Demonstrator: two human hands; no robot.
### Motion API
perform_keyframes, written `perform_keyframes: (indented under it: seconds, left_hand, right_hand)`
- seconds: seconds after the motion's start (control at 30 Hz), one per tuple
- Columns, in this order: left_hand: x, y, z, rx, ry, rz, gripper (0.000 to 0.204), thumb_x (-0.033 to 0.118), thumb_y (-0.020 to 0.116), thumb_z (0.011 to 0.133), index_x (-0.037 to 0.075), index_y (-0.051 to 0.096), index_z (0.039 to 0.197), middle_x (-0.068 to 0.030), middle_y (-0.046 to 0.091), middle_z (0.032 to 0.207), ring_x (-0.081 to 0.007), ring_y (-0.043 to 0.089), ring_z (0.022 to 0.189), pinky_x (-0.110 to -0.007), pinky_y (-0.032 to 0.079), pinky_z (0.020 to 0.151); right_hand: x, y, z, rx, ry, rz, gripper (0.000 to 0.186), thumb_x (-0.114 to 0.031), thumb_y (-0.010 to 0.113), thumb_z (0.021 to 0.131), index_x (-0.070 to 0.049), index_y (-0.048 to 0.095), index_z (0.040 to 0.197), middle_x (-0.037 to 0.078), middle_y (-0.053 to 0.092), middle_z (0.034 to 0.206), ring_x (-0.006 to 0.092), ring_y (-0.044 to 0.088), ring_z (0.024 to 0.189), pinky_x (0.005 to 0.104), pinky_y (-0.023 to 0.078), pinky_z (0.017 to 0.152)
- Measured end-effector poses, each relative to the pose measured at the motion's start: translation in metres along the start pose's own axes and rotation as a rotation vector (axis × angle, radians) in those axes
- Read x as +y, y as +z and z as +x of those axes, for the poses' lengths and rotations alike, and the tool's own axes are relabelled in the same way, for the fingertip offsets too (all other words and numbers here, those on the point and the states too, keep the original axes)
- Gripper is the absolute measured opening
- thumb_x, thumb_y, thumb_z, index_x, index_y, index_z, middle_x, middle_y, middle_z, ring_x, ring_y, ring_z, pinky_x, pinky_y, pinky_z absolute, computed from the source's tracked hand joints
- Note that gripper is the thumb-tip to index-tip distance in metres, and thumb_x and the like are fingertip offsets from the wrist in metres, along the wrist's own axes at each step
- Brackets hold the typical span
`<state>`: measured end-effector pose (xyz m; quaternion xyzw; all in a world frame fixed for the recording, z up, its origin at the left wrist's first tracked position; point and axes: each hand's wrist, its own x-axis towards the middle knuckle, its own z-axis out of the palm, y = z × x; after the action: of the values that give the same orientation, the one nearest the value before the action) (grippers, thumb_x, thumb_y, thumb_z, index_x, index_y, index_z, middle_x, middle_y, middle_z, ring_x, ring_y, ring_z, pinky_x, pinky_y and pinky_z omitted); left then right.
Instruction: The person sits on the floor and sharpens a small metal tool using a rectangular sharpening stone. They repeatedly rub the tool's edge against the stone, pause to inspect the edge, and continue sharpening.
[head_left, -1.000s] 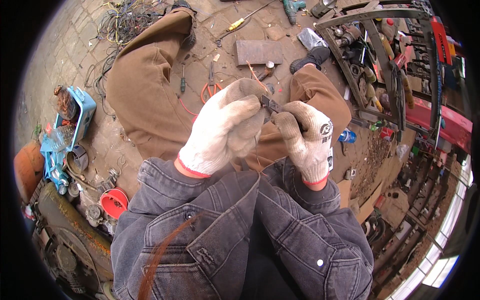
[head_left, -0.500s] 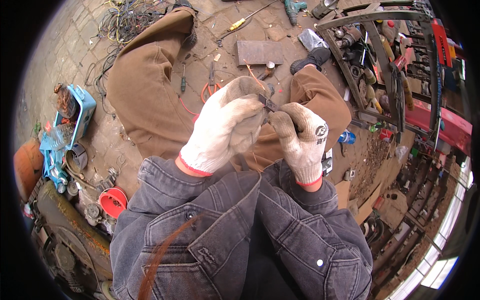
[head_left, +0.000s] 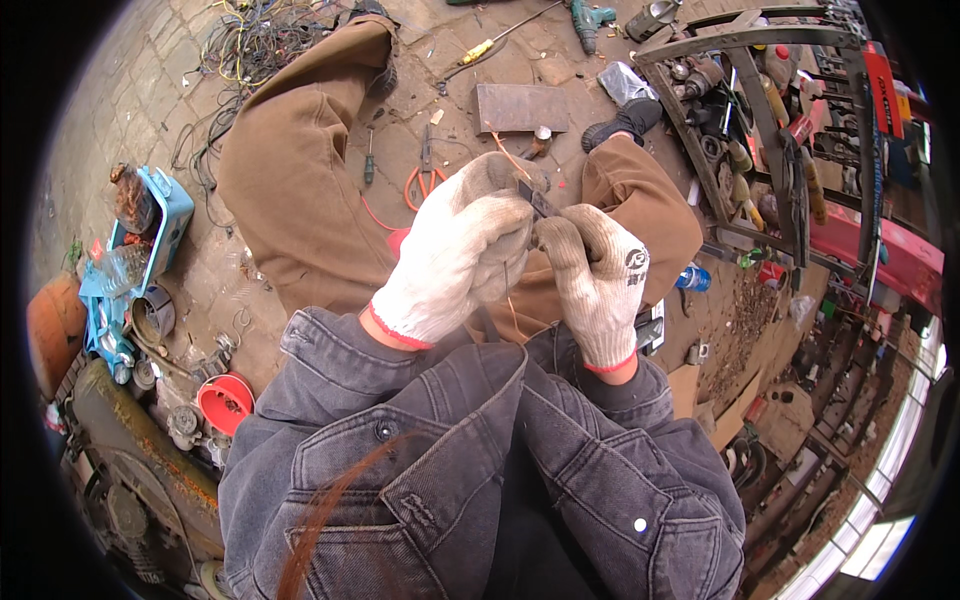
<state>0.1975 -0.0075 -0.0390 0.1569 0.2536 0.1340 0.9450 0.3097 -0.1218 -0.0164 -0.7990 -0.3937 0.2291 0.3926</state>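
Note:
Both hands wear whitish knit work gloves with red cuffs and meet in front of my lap. My left hand (head_left: 465, 245) is closed round a thin copper wire (head_left: 510, 155), whose bare end sticks out above the fingers. A thin strand also hangs below that hand. Between the hands lies a small dark flat piece (head_left: 538, 204), pinched by the thumb and fingers of my right hand (head_left: 598, 270). It touches the left fingers too. Its exact kind is hard to make out, as the gloves cover both ends.
On the paving ahead lie orange-handled scissors (head_left: 425, 182), a green screwdriver (head_left: 369, 168), a hammer (head_left: 538, 143), a metal plate (head_left: 521, 108) and a teal drill (head_left: 590, 20). Tangled cables (head_left: 262, 45) lie far left. A red bowl (head_left: 226, 402) sits near left; a metal rack (head_left: 750, 110) stands right.
My hands keep their grip and shift only slightly. The dark piece between them has tilted a little more upright. Things on the floor have stayed put.

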Motion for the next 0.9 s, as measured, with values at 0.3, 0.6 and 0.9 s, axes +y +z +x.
perform_keyframes:
  seconds: [0.3,0.6,0.9]
  left_hand:
    - [-0.002,-0.002,-0.001,-0.005,0.022,-0.024,0.014,0.007,0.048,0.100,0.007,0.053,0.113,0.0072,0.033,0.057,-0.0047,0.027,0.042,-0.022,0.025,0.039]
    - [-0.003,-0.005,0.002,0.005,0.016,0.057,0.012,0.013,0.059,0.097,0.008,0.058,0.109,0.0062,0.049,0.070,-0.0025,0.040,0.051,-0.020,0.032,0.045]
    - [-0.019,-0.010,0.003,-0.139,-0.170,-0.148,0.017,0.013,0.055,0.100,0.007,0.055,0.115,0.0093,0.041,0.067,-0.0011,0.033,0.049,-0.019,0.026,0.042]
  right_hand:
    - [0.000,0.003,0.002,0.008,0.016,-0.016,0.029,-0.028,0.068,0.093,0.001,0.070,0.091,0.016,0.067,0.081,0.0320,0.065,0.073,0.0366,0.050,0.067]
    - [0.025,0.010,0.000,-0.025,0.290,0.421,0.036,-0.031,0.056,0.102,0.001,0.066,0.088,0.002,0.062,0.078,0.0117,0.056,0.074,0.0301,0.046,0.067]
    - [0.005,-0.022,0.010,0.039,0.240,0.567,0.024,-0.022,0.065,0.095,0.000,0.068,0.102,0.001,0.067,0.089,0.0059,0.056,0.074,0.0228,0.046,0.067]
